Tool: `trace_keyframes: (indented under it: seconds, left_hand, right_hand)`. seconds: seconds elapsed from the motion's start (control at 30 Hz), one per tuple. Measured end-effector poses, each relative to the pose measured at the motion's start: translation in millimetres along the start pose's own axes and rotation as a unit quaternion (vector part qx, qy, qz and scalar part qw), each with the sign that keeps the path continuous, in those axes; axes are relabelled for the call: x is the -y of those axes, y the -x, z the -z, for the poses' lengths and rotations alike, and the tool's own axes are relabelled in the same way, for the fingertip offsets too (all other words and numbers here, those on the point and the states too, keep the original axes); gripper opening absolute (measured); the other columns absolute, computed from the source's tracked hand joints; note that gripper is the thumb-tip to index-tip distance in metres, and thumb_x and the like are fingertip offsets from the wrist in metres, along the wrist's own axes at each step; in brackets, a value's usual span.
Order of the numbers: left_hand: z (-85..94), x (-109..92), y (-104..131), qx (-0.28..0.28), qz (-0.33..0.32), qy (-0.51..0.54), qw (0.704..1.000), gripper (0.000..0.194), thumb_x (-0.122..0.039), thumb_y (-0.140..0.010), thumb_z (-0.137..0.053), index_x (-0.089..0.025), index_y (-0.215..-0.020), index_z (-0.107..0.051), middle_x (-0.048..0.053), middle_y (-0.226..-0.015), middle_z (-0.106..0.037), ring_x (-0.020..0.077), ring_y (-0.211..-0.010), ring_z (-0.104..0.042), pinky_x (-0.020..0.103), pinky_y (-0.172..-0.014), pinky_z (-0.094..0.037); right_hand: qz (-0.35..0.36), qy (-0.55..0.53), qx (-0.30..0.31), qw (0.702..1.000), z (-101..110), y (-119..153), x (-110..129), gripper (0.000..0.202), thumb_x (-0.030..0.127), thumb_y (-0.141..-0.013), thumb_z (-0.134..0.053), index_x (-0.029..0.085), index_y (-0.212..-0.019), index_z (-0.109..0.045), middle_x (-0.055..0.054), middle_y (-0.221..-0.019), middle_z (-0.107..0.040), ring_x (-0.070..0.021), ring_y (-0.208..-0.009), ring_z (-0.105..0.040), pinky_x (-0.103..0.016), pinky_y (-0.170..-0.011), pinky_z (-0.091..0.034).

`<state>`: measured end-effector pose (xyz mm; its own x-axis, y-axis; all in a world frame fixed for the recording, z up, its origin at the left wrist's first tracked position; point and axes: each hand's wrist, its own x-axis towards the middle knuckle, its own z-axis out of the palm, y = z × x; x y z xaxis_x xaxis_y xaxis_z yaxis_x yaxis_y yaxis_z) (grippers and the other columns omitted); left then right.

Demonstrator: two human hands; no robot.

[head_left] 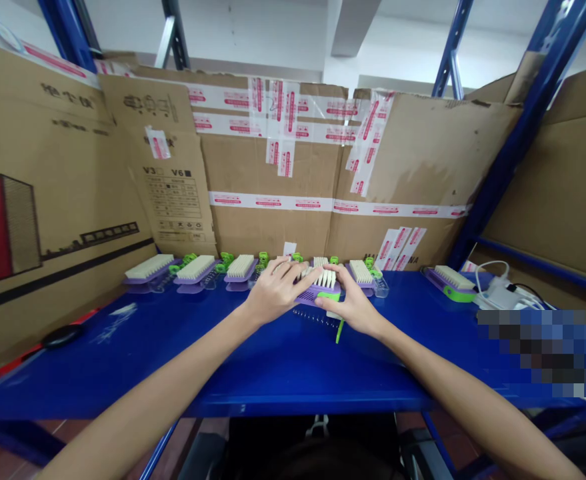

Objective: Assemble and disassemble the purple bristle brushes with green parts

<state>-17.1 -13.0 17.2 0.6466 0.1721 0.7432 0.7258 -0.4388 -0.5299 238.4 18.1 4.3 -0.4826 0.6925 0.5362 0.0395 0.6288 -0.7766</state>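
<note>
Between my two hands is a purple brush with cream bristles facing up and a bright green part at its right end. My left hand lies over its left side, fingers across the bristles. At the right end, my right hand grips the brush between thumb and fingers. Under the brush a clear coiled strand and a green strip show; how they join it is hidden. Behind my hands, similar brushes stand in a row with green clips, among them one brush to the left and another brush to the right.
Further left are more brushes. A purple and green brush sits at the right, beside a white power strip with cables. Taped cardboard walls the back of the blue table. A red and black tool lies at left.
</note>
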Motion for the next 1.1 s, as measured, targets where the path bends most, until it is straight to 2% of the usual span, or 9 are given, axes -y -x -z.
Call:
trace_keyframes:
  seconds: [0.17,0.27,0.37,0.47,0.6,0.73,0.87,0.97,1.1]
  left_hand:
    - [0.7,-11,-3,0.012,0.005,-0.051,0.999,0.051,-0.018,-0.111,-0.059,-0.022,-0.162,-0.06,0.013,-0.119,-0.078,0.0306,-0.111,-0.074,0.053,-0.111,-0.058]
    - [-0.4,-14,-2,0.019,0.025,-0.044,0.999,0.051,-0.031,-0.112,-0.065,-0.021,-0.161,-0.06,0.013,-0.113,-0.078,0.0326,-0.106,-0.075,0.059,-0.111,-0.056]
    - [-2.3,-10,1,0.0,0.028,0.001,1.0,0.054,-0.047,-0.11,-0.069,-0.017,-0.155,-0.062,0.016,-0.118,-0.078,0.0354,-0.109,-0.075,0.064,-0.112,-0.056]
    - [-2.6,-1,3,-0.018,0.0,0.061,0.998,0.053,-0.047,-0.111,-0.066,-0.016,-0.154,-0.059,0.017,-0.124,-0.078,0.0357,-0.118,-0.075,0.061,-0.113,-0.059]
    - [-1.1,6,4,-0.026,-0.02,0.085,0.996,0.051,-0.044,-0.113,-0.062,-0.015,-0.154,-0.055,0.018,-0.129,-0.077,0.0351,-0.125,-0.076,0.055,-0.113,-0.063]
    - [1.2,2,2,0.006,-0.002,0.057,0.998,0.057,-0.049,-0.113,-0.064,-0.012,-0.156,-0.054,0.022,-0.134,-0.075,0.0361,-0.12,-0.076,0.053,-0.104,-0.066]
    - [6.7,-6,-2,0.036,-0.007,-0.008,0.999,0.045,-0.024,-0.113,-0.058,-0.015,-0.158,-0.055,0.017,-0.121,-0.077,0.0325,-0.108,-0.076,0.05,-0.097,-0.066]
    - [9.8,-8,-3,0.031,-0.013,-0.024,0.999,0.053,-0.01,-0.111,-0.05,-0.022,-0.162,-0.054,0.012,-0.114,-0.077,0.03,-0.108,-0.076,0.049,-0.1,-0.065]
    - [8.7,-2,-1,-0.007,-0.016,0.031,0.999,0.052,-0.032,-0.115,-0.056,-0.019,-0.164,-0.05,0.016,-0.122,-0.077,0.0338,-0.114,-0.076,0.052,-0.1,-0.067]
  right_hand:
    - [-0.026,0.062,-0.005,0.998,-3,2,7,0.084,0.055,-0.088,-0.092,0.025,-0.154,-0.049,-0.013,-0.142,-0.069,-0.0344,-0.131,-0.068,-0.055,-0.12,-0.051]
    - [-0.048,0.056,-0.012,0.997,-4,2,4,0.083,0.056,-0.087,-0.092,0.025,-0.152,-0.05,-0.012,-0.138,-0.071,-0.0337,-0.126,-0.07,-0.056,-0.118,-0.052]
    - [-0.049,-0.01,-0.005,0.999,-2,0,-2,0.087,0.056,-0.082,-0.097,0.026,-0.151,-0.053,-0.012,-0.136,-0.072,-0.0332,-0.127,-0.07,-0.055,-0.117,-0.053]
    - [-0.042,-0.086,0.027,0.995,1,-1,-3,0.094,0.054,-0.075,-0.102,0.027,-0.151,-0.054,-0.012,-0.14,-0.071,-0.033,-0.13,-0.07,-0.054,-0.116,-0.055]
    - [-0.032,-0.104,0.048,0.993,3,-2,-1,0.096,0.052,-0.072,-0.105,0.028,-0.152,-0.057,-0.011,-0.141,-0.071,-0.0326,-0.127,-0.071,-0.056,-0.117,-0.055]
    - [-0.03,-0.068,0.014,0.997,2,-2,-3,0.085,0.054,-0.079,-0.099,0.027,-0.149,-0.059,-0.012,-0.138,-0.071,-0.0334,-0.129,-0.069,-0.057,-0.117,-0.054]
    - [-0.026,0.023,-0.004,0.999,-4,3,3,0.082,0.055,-0.085,-0.094,0.026,-0.152,-0.055,-0.011,-0.138,-0.072,-0.0337,-0.128,-0.069,-0.056,-0.118,-0.052]
    - [-0.024,0.079,-0.014,0.997,-8,9,14,0.086,0.054,-0.085,-0.095,0.026,-0.154,-0.052,-0.012,-0.142,-0.07,-0.0349,-0.127,-0.069,-0.056,-0.117,-0.052]
    - [-0.011,0.013,0.002,1.0,-7,10,18,0.088,0.054,-0.082,-0.097,0.027,-0.154,-0.053,-0.012,-0.141,-0.07,-0.0342,-0.126,-0.07,-0.054,-0.113,-0.056]
